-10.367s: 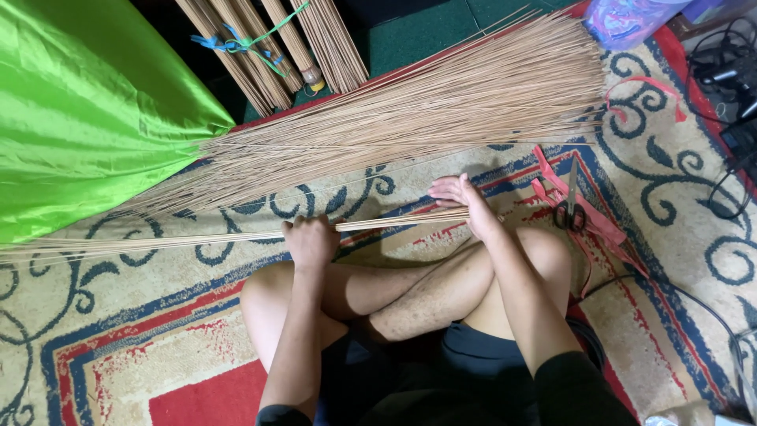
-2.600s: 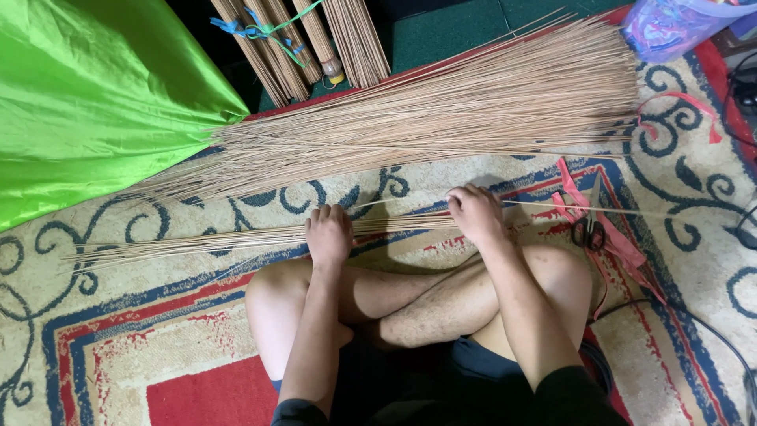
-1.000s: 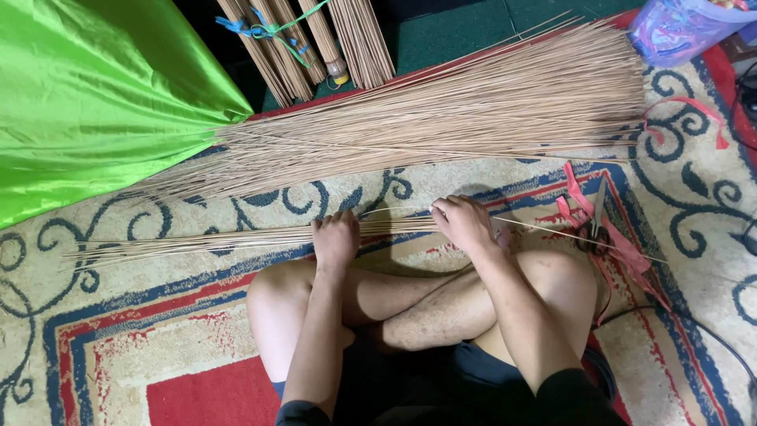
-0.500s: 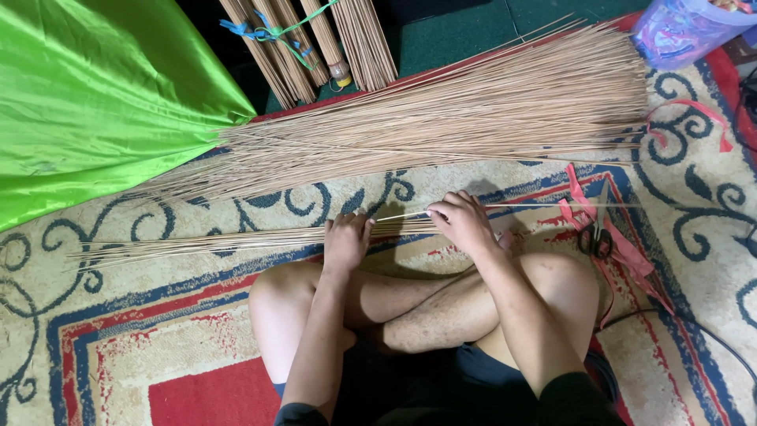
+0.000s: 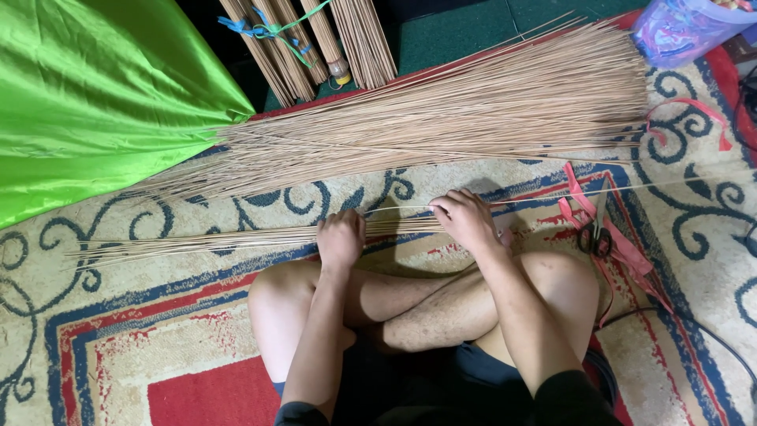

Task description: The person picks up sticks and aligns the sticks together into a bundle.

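While the left hand [image 5: 341,239] and right hand [image 5: 465,219] clench the stick bundle [image 5: 236,239], its long axis lies left-right across the rug [image 5: 118,331], tips pointing left

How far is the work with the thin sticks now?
Done: a small bundle lies gathered in front of the knees. In hand: the left hand presses that bundle while the right hand pinches a single stick. Left: the large pile behind looks unsorted.
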